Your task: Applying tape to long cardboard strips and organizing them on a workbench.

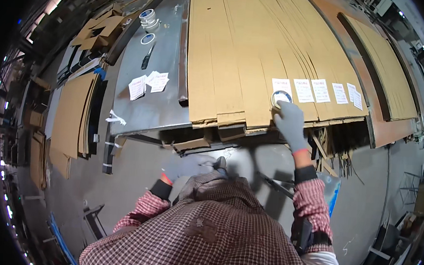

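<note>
My right hand [290, 123], in a grey glove, grips a roll of tape [276, 97] at the near edge of the brown cardboard sheets [247, 60]. The roll partly covers one of the printed white paper slips [303, 91] laid in a row there. My left hand [184, 166], gloved too, is low in front of my body, apart from the table. Motion smears its fingers, so I cannot see whether it holds anything.
On the grey metal tabletop [139, 112] at left are stacked tape rolls [148, 19], a single roll [148, 39], a black-handled knife [147, 57] and more slips [148, 83]. A metal bar [183, 55] borders the cardboard. Cardboard sheets [71, 116] lean at far left.
</note>
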`<state>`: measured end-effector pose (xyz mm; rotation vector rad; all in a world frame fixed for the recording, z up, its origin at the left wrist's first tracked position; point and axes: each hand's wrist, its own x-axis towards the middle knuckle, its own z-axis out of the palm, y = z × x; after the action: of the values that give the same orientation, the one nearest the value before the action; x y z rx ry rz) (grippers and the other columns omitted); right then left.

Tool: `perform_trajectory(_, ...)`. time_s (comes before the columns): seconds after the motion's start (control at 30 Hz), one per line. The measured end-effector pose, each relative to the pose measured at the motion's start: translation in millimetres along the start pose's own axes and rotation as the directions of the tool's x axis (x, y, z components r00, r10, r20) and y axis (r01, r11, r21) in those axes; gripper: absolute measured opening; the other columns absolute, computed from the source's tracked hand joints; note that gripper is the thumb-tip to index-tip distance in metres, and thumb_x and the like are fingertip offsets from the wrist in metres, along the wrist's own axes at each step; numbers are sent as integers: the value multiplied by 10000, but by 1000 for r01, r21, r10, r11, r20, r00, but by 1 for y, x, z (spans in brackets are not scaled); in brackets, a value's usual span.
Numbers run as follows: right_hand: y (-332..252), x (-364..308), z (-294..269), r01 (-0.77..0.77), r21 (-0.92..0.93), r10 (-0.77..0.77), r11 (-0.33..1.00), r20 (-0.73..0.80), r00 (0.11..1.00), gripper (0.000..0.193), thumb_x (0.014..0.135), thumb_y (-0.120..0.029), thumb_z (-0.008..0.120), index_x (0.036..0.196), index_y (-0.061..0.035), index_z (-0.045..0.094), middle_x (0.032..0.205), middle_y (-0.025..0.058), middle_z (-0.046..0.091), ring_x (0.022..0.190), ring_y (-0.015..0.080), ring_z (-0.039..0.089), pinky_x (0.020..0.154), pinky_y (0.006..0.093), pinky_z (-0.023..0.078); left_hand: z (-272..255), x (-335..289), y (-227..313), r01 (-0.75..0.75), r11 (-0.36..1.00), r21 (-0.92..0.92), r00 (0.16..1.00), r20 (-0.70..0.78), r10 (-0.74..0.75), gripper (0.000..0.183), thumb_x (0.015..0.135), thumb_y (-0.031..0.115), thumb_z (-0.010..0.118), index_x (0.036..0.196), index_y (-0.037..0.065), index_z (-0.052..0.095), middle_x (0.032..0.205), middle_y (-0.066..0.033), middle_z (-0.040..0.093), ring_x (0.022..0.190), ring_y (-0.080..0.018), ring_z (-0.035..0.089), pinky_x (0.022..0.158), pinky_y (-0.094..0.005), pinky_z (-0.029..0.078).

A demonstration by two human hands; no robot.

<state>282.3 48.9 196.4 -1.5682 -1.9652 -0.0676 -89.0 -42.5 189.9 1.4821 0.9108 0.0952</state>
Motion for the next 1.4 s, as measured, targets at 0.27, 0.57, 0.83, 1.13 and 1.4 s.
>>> perform_trajectory(0.27,-101,16,22,-199,619,-19,760,327,945,272,828,-134,665,1084,-42,662,986,180,625,946,347,606,847,389,484,-22,52,23,-455,817,-355,813,-539,219,460,998,162,547,1425,29,438,1191,-131,634,1121,-184,591,969,-296,477)
perform_trajectory(0.57,-7,62,16,-250,251,163,935,322,933,199,763,-140,650,930,-41,607,903,137,637,866,367,586,754,480,460,-218,64,-24,121,874,470,106,-882,460,307,967,171,581,1222,1,596,1172,-140,659,1065,-297,616,909,-433,498)
perform_trajectory(0.83,99,25,53,-12,114,-17,993,246,969,130,787,-180,660,868,-99,599,807,112,596,722,327,566,666,450,431,-166,122,48,28,913,406,426,-832,357,234,897,106,616,1116,28,650,1083,-112,678,1027,-248,646,871,-380,517)
perform_trajectory(1.13,103,20,72,273,269,-340,924,245,908,35,778,-67,546,790,-98,555,841,96,547,741,305,557,602,475,426,32,215,168,-354,754,-553,644,-729,-232,401,963,141,609,1283,-89,533,1078,-102,687,972,-145,644,923,-265,495)
perform_trajectory(1.4,113,35,66,143,335,-264,931,348,900,178,761,-199,721,842,-87,610,838,111,601,800,341,613,647,456,476,35,219,137,-329,710,-622,632,-704,-324,360,973,152,594,1260,-55,531,1133,-117,660,991,-173,649,910,-279,514)
